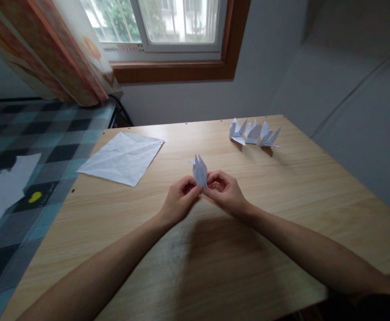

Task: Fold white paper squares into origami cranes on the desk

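Observation:
A small white paper crane (pixel 200 171) stands upright between my two hands, above the middle of the table. Its wings point upward side by side, and a thin folded tip sticks out to the left. My left hand (pixel 182 196) pinches its lower left side between thumb and fingers. On the lower right side, my right hand (pixel 226 191) pinches it the same way, the two thumbs nearly meeting at its base. The fingers behind the paper are partly hidden.
Three folded paper cranes (pixel 253 133) stand in a row at the table's back right. A creased white paper sheet (pixel 124 158) lies at the back left of the wooden table (pixel 141 272). Torn paper (pixel 7 187) rests on the checked cloth (pixel 1 240) to the left.

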### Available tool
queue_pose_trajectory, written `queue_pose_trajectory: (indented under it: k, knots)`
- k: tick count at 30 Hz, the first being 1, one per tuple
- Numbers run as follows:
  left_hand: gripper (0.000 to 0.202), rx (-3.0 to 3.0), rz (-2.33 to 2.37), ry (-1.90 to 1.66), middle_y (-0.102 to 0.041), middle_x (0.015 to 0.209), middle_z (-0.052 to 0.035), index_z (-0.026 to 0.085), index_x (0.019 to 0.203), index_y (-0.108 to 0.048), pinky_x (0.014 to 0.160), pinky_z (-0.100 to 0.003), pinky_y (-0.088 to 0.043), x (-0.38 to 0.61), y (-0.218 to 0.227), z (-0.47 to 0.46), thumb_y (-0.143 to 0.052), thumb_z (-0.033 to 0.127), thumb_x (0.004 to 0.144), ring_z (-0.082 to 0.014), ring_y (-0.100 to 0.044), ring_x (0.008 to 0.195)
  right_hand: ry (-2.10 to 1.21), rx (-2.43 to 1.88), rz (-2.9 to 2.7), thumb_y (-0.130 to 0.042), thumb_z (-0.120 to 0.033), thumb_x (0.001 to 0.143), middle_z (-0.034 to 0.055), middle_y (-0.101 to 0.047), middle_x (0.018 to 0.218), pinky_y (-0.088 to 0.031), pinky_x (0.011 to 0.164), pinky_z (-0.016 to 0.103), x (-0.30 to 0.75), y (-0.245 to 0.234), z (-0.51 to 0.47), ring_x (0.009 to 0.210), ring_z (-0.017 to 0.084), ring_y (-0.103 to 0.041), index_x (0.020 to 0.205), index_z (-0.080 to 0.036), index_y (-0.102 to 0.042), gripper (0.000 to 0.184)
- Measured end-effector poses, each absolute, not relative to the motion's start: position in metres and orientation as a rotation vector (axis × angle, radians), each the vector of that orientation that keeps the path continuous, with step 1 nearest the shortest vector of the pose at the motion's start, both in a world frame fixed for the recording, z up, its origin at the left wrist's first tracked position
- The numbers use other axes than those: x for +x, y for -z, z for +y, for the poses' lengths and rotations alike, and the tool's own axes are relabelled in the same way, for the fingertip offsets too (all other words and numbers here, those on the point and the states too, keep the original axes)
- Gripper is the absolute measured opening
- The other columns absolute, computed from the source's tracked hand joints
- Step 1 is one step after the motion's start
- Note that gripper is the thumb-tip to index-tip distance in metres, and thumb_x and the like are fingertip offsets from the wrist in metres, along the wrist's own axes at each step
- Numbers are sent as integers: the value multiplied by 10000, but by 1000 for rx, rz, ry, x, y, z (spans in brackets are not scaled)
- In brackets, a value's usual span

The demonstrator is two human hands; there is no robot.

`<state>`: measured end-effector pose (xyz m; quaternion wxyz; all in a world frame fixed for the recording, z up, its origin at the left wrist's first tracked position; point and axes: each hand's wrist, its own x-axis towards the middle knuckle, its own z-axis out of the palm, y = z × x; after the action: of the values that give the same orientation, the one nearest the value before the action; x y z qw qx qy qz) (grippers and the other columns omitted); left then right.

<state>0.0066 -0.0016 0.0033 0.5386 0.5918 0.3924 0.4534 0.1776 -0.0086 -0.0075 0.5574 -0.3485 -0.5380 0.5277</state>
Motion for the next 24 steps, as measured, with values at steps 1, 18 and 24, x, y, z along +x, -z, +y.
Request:
queue_pose_trajectory:
  k: [1, 18, 24]
  knots:
    - [229, 1419, 968, -1094, -647, 734, -9, 156, 782, -646, 674, -267, -454, 6, -4, -1, -730, 368, 791, -141, -576, 686, -1251, -838, -1231, -823, -321, 706, 5, -668, 890, -523, 689, 282, 178, 8, -8, 751, 142, -627, 816, -225, -602, 265]
    - [98, 1775, 1113, -1203, -629, 726, 10, 178, 780, -602, 640, -249, -448, 5, -9, -1, -686, 225, 796, -126, -584, 675, -1128, -968, -1243, -764, -269, 720, -53, -588, 632, -408, 543, 237, 178, 4, -10, 559, 99, -511, 728, -202, -589, 188]
    - [162, 1972, 1006, -1254, -582, 716, 1, 176, 737, -580, 642, -260, -425, 8, -17, -10, -688, 271, 812, -128, -523, 673, -613, -1096, -1490, -643, -182, 779, -50, -506, 649, -372, 552, 246, 178, 2, -19, 574, 106, -455, 726, -209, -552, 109]
